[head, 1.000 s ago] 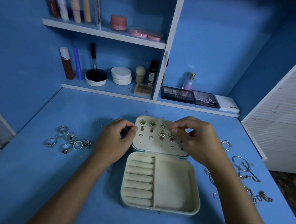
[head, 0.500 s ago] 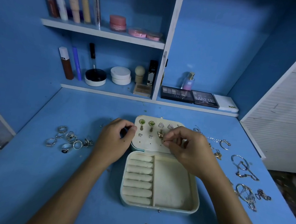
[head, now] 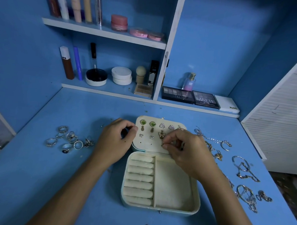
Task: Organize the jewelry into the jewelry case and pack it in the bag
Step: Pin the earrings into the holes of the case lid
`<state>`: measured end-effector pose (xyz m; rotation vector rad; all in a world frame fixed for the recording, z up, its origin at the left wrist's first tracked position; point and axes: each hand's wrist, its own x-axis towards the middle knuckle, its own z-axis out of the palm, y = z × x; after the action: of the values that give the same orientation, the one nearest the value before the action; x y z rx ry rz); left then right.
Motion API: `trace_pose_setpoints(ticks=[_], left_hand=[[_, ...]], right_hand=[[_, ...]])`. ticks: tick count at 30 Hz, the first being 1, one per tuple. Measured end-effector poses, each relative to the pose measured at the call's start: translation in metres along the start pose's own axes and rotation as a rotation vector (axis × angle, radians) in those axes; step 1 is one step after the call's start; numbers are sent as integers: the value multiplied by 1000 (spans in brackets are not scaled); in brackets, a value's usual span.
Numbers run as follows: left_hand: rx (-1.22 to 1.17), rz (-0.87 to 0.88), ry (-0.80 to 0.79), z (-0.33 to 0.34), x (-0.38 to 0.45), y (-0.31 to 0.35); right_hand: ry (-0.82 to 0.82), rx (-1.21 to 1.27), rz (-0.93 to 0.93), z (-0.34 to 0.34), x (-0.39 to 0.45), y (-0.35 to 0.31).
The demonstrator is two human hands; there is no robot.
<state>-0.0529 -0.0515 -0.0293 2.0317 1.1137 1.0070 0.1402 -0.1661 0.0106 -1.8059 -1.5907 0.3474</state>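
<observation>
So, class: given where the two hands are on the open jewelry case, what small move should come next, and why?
Probably press the small earring pinched in the right hand into an empty hole of the lid panel, since the left hand steadies the lid's edge and one butterfly earring sits unpaired.

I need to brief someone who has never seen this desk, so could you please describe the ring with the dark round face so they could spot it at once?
Start at the open jewelry case in the middle of the blue desk, then look left past the left hand to the cluster of rings. The dark-faced ring lies at the cluster's near edge; its neighbours are plain silver, without that dark disc.
</observation>
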Motion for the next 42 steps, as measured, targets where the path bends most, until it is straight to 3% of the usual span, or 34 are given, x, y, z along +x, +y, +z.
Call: trace_pose_setpoints(ticks=[6,18,37,42], left_hand=[[-13,-5,0,0,0,-1],[-15,1,2,0,0,-1],[-7,-3,0,0,-1,-2],[-43,-28,-9,-3,-1,1]], right_hand=[[48,-75,-87,2,-1,3],[71,-79,-68,1,-4,5],[84,-241,-189,11,-7,0],[115,-328,-119,16,-14,-12]])
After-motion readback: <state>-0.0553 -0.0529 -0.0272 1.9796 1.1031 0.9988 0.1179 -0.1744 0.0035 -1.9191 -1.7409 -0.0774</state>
